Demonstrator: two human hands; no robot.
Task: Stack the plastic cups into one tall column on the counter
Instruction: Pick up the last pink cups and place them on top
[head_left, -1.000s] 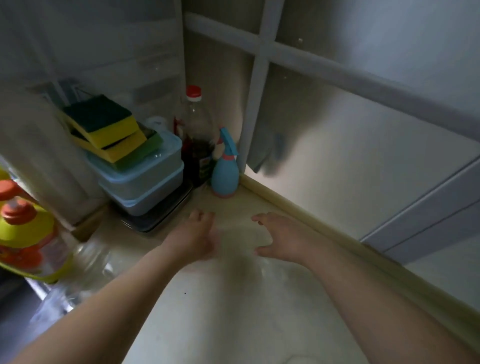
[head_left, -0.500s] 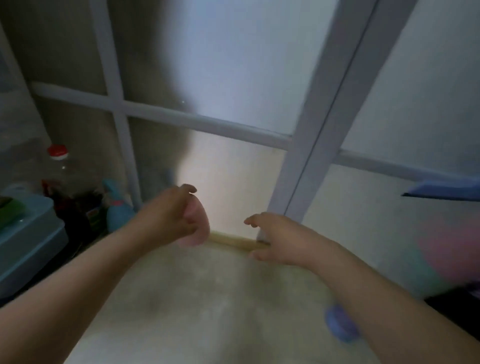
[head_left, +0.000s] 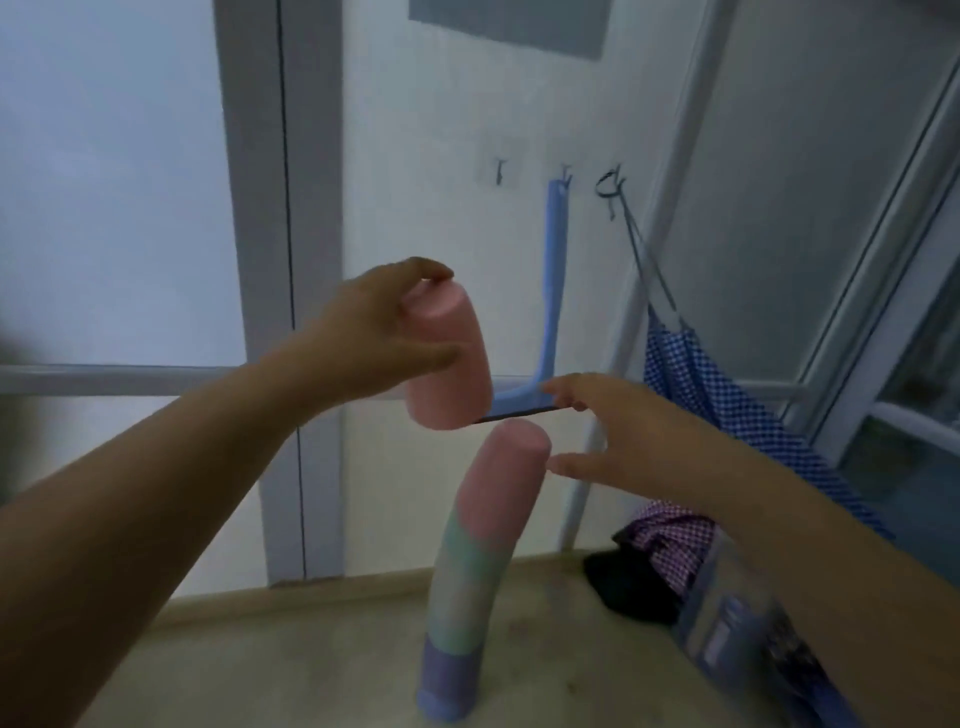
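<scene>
A tall column of upturned plastic cups (head_left: 470, 571) stands on the beige counter (head_left: 291, 660): purple at the bottom, green in the middle, pink on top. It leans slightly to the right. My left hand (head_left: 379, 338) grips a single pink cup (head_left: 452, 364), held upside down just above and left of the column's top. My right hand (head_left: 613, 436) is spread beside the top pink cup, thumb touching or nearly touching its right side.
A frosted window with grey frames (head_left: 280, 260) backs the counter. A blue squeegee (head_left: 550, 291) hangs from wall hooks. Blue checked cloth (head_left: 691, 374) and dark fabric (head_left: 639, 571) lie to the right, with a clear container (head_left: 727, 613) near my right forearm.
The view has swung right from the corner with sponges and bottles. The cup column came into view. My left hand rose holding a pink cup, and my right hand moved beside the column's top.
</scene>
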